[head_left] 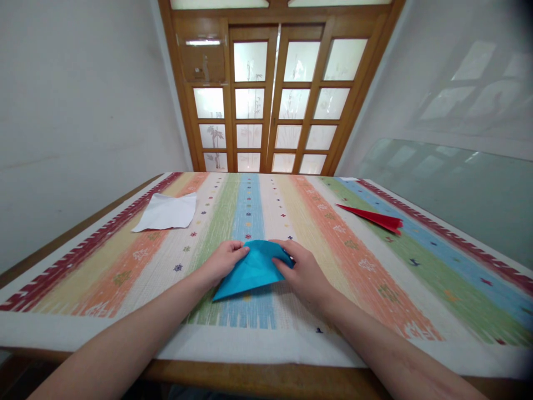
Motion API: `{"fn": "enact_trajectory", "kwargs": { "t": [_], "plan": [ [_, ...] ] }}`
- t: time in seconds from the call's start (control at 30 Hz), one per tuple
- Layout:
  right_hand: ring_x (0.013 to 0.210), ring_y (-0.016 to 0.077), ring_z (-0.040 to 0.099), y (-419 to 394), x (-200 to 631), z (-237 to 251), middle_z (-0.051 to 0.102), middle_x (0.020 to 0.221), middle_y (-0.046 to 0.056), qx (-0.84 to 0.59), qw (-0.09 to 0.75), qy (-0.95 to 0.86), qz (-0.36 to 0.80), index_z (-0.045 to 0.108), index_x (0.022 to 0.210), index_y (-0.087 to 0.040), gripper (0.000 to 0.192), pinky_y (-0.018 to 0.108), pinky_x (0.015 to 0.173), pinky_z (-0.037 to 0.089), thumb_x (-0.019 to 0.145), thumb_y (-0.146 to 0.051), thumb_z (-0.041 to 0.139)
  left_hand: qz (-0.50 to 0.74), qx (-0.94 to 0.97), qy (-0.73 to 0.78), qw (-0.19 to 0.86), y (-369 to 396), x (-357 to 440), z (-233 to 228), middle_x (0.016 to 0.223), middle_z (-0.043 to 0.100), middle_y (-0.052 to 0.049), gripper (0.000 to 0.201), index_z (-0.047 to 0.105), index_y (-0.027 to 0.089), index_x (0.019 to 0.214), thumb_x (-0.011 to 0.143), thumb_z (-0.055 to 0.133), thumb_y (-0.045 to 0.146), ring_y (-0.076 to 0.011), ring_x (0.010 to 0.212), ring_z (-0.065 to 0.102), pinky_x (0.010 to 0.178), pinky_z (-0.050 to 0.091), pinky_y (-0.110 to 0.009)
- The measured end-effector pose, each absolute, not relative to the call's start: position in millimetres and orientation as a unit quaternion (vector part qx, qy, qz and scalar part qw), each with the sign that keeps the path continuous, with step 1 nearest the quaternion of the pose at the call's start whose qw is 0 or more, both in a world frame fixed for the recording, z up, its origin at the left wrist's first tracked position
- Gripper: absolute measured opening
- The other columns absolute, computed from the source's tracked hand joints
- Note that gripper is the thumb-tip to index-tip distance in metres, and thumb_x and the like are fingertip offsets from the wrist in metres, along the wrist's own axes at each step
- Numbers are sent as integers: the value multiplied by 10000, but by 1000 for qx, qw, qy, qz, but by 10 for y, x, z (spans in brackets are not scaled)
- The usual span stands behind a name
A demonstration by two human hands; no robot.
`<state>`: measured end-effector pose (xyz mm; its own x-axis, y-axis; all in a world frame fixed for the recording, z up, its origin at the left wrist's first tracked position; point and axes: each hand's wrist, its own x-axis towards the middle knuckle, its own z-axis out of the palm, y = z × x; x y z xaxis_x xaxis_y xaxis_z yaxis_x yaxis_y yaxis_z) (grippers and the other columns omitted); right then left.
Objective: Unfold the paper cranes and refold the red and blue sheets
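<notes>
A sheet of blue paper (254, 271), partly folded, is held between my two hands just above the striped tablecloth. One pointed corner of it reaches down to the left. My left hand (228, 256) pinches its upper left edge, thumb on top. On the other side, my right hand (298, 265) grips the right edge, which curls over between thumb and fingers. The underside of the paper and some fingertips are hidden.
White paper (167, 212) lies at the left of the tablecloth (325, 289). A folded red paper plane (372, 216) rests at the right. The table's wooden front edge (258, 375) runs below my forearms. Wooden glazed doors (250, 100) stand beyond the table.
</notes>
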<state>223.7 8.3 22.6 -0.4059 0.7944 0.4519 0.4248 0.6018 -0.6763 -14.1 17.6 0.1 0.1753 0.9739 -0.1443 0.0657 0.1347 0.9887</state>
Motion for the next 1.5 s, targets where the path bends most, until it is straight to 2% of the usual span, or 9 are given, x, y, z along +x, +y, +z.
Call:
{"fn": "enact_trajectory", "kwargs": {
  "t": [0.17,0.27,0.63,0.97,1.1,1.17,1.27,1.4,1.5],
  "plan": [
    [1139,210,645,65,2281,164,630,1319,83,-297,327,-884,151,638,1347,-324,537,388,971,527,898,-62,503,417,456,503,604,192,-146,-33,652,629,-24,423,625,170,763,750,725,581,-165,596,555,589,447,-285],
    [1213,236,624,80,2307,105,576,1432,101,-261,285,-915,114,668,1319,-320,513,425,1008,516,896,-66,529,421,421,499,630,202,-151,-26,705,671,-47,404,650,161,813,732,750,544,-188,633,598,628,496,-317],
    [1243,236,617,15,2289,171,584,1423,108,-252,265,-921,137,704,1253,-294,452,430,1037,514,887,-80,548,418,393,479,664,219,-170,-17,718,693,-60,399,665,154,804,731,777,530,-190,636,617,648,519,-330],
    [1304,261,549,-47,2283,320,552,1455,113,-246,219,-935,130,684,1281,-271,462,467,1085,458,865,-108,567,409,490,487,596,204,-195,-52,644,576,-1,386,604,168,747,796,734,528,-124,548,478,533,387,-252],
    [1332,285,511,-36,2334,450,539,1472,109,-228,211,-936,164,717,1222,-274,340,493,1102,414,895,-235,632,396,555,500,534,218,-211,-28,619,508,23,362,577,178,709,838,665,505,-122,558,420,526,338,-245],
    [1293,268,542,-5,2326,450,593,1403,117,-262,259,-907,205,716,1194,-252,280,467,1082,427,946,-289,592,386,588,501,505,209,-204,12,618,489,26,365,559,183,688,853,631,501,-127,570,409,538,329,-249],
    [1052,229,654,42,2257,384,711,1137,97,-361,310,-828,299,694,1108,-220,231,384,901,514,985,-325,529,363,643,491,462,169,-165,91,623,479,24,390,524,191,653,868,593,510,-140,605,418,570,330,-254],
    [826,194,640,57,2150,296,698,917,54,-397,291,-739,460,641,984,-196,183,300,707,496,920,-367,617,339,685,473,439,95,-94,176,641,485,22,406,512,190,631,875,560,511,-146,640,431,606,337,-258],
    [712,172,576,45,2117,276,654,810,34,-399,255,-723,503,639,915,-192,208,280,630,453,898,-399,632,339,672,472,459,62,-65,199,654,513,16,400,552,183,637,856,585,516,-147,648,442,611,341,-257]
  ]
}}
